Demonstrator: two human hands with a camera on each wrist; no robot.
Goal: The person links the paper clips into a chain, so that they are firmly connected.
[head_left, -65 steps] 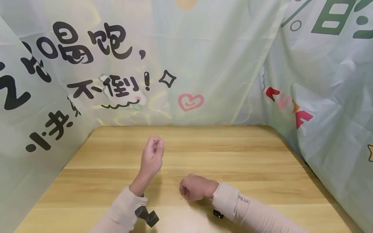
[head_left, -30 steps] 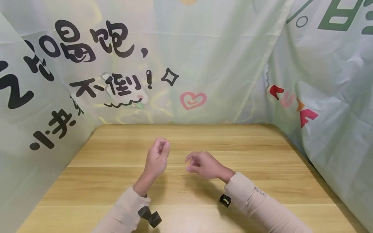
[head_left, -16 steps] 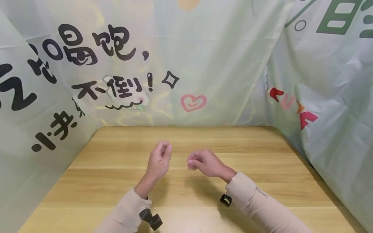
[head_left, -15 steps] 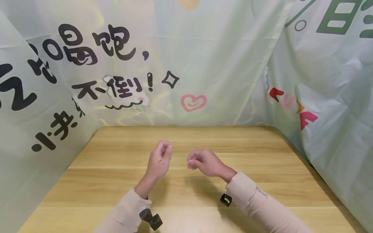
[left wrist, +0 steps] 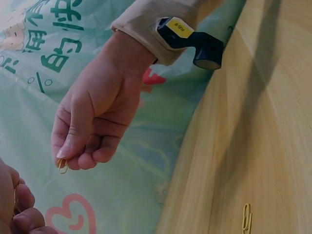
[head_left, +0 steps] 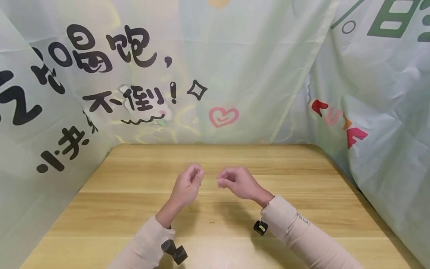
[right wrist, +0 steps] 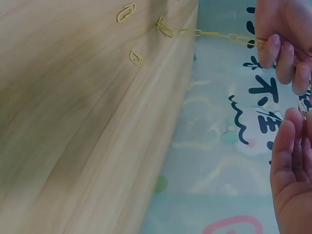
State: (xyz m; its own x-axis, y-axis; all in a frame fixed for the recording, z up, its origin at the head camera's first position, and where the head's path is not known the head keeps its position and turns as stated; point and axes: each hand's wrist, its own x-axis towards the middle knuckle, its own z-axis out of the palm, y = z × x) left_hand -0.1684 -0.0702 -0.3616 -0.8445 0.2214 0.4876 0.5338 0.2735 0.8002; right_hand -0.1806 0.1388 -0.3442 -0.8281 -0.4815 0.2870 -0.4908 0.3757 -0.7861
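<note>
Above the table my left hand (head_left: pixel 186 187) pinches the top of a chain of linked gold paper clips. The chain (right wrist: pixel 212 33) hangs from it in the right wrist view, and its lower end (right wrist: pixel 164 27) reaches the tabletop. Facing it, a short gap away, my right hand (head_left: pixel 242 183) holds a single gold paper clip (left wrist: pixel 63 169) between thumb and fingertip, one end sticking out. Two loose paper clips, one farther (head_left: pixel 207 207) and one nearer (head_left: pixel 210 221), lie on the table below the hands. In the left wrist view the left hand (left wrist: pixel 19 209) is partly cut off.
The wooden table (head_left: pixel 285 220) has rounded far corners. Printed cloth (head_left: pixel 255 74) hangs behind it and along both sides. A black wrist camera (head_left: pixel 174 252) sits on the left cuff and another wrist camera (head_left: pixel 260 227) on the right cuff.
My right hand has lifted from the clips on the table, bringing one up towards the left hand. The left hand has shifted slightly right, so the gap between the hands has narrowed.
</note>
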